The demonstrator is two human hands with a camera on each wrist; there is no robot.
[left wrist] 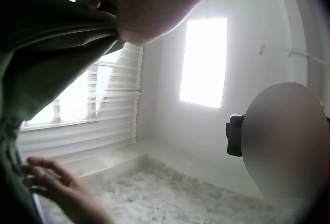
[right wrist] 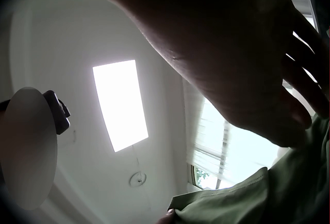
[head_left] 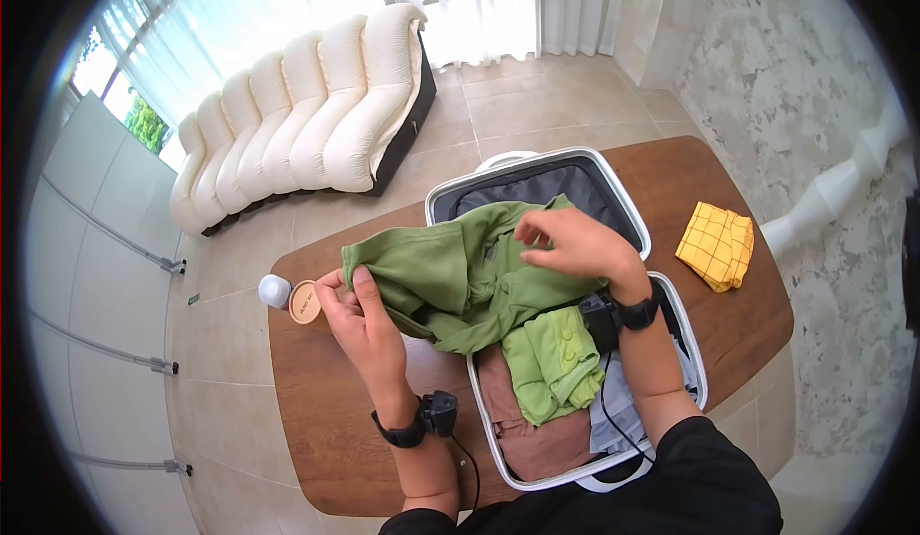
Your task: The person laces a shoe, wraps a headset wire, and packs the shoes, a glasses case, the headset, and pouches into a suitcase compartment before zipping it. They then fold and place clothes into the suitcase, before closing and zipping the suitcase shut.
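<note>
A green garment (head_left: 422, 257) is spread in the air over the middle of an open suitcase (head_left: 585, 173). My left hand (head_left: 369, 329) pinches its left corner between thumb and fingers, and the cloth hangs in folds from that grip in the left wrist view. Over the garment's right part is my right hand (head_left: 575, 243), its fingers loosely bent and no cloth between them. Just below the garment, a lighter green folded shirt (head_left: 546, 363) with buttons lies in the suitcase's near half, on a brownish-pink folded garment (head_left: 532, 449) and beside a grey-blue one (head_left: 623, 406).
The suitcase lies on a brown wooden table (head_left: 335, 420). A yellow checked folded cloth (head_left: 717, 246) is at the right. By the left edge are a white rounded object (head_left: 275, 291) and a tan round lid (head_left: 305, 302). A cream sofa (head_left: 316, 113) stands beyond.
</note>
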